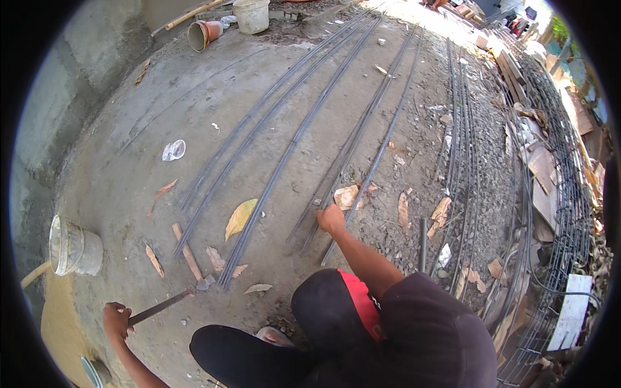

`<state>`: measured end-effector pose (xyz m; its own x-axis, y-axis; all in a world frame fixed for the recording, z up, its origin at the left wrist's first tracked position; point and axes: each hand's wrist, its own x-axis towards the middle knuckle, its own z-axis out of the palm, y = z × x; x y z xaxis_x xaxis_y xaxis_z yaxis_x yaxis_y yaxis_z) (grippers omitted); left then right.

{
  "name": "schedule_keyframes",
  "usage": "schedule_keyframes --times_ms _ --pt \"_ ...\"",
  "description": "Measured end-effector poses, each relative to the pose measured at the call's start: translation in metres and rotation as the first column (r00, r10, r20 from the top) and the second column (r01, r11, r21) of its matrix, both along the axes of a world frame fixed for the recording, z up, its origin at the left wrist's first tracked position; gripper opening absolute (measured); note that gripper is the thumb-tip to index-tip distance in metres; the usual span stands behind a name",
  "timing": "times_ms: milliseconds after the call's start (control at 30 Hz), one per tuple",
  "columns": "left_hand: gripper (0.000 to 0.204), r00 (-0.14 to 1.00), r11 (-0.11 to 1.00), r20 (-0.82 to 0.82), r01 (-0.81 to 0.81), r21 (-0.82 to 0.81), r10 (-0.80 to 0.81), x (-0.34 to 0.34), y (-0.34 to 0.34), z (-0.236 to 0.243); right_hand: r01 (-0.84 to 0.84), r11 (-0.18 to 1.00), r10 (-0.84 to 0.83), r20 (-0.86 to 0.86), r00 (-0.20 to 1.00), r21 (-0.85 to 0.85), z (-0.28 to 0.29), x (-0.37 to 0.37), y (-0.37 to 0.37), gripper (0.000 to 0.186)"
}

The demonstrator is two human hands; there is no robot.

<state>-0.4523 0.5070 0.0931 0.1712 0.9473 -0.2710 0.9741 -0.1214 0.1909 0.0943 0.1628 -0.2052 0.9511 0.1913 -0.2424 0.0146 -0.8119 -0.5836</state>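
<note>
At the lower left my left hand (pixel 118 322) is closed round one end of a dark metal bar (pixel 158 309), whose far end reaches a hammer (pixel 187 252) with a wooden handle lying on the ground. My right hand (pixel 330 218) is closed on thin steel rods (pixel 352 149) in the middle of the view, beside a crumpled piece of pale paper (pixel 346 197). More long rod bundles (pixel 268 174) lie to the left of that hand, a yellow leaf (pixel 240 218) among them. My knees and dark clothing fill the bottom centre.
A white bucket (pixel 76 249) stands at left near a concrete wall (pixel 48 129); more buckets (pixel 251 14) are at the back. Steel mesh (pixel 563 213), planks (pixel 508 71) and loose rods (pixel 456 142) line the right over gravel. Part of another person (pixel 436 5) shows at the top.
</note>
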Motion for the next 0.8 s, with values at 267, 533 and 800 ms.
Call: schedule_keyframes --times_ms 267,533,800 --pt "0.024 0.998 0.996 -0.034 -0.052 -0.079 0.050 -0.019 0.020 0.001 0.041 0.912 0.045 -0.197 0.979 0.409 0.102 0.004 -0.040 0.041" --pt "0.030 0.998 0.999 0.057 -0.027 -0.039 0.029 -0.040 0.013 -0.015 -0.319 0.948 0.315 -0.179 0.932 0.005 0.075 -0.006 -0.107 0.041" --pt "0.048 0.994 0.984 -0.085 0.048 -0.170 -0.063 0.000 -0.016 -0.003 0.182 0.823 0.046 0.382 0.923 -0.539 0.062 -0.061 -0.333 0.060"
